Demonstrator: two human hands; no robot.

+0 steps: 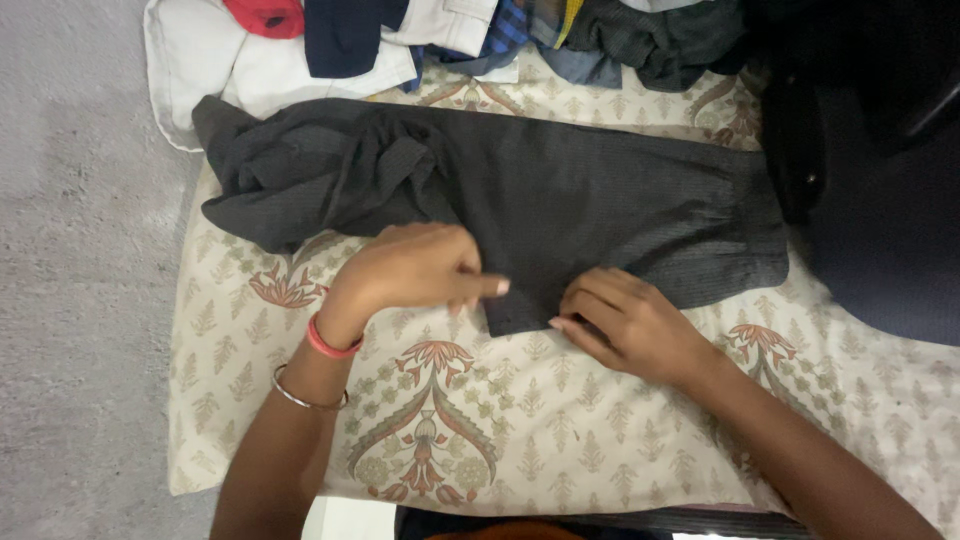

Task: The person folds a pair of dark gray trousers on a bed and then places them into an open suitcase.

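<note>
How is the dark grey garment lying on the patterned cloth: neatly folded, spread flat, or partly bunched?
Partly bunched: the dark grey garment lies flat on its right part, crumpled at its left end.

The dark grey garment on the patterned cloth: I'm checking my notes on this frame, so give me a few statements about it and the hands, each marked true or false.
1. The dark grey garment lies spread across a patterned cloth. True.
2. The left hand is lifted clear of the garment. False: it rests on the garment's lower edge.
3. The right hand touches the garment's lower edge. True.
4. The left wrist is bare. False: it wears a red band and a metal bangle.
5. A pile of clothes lies beyond the garment. True.
6. The garment is smoothed flat from end to end. False: its left end is bunched.
</note>
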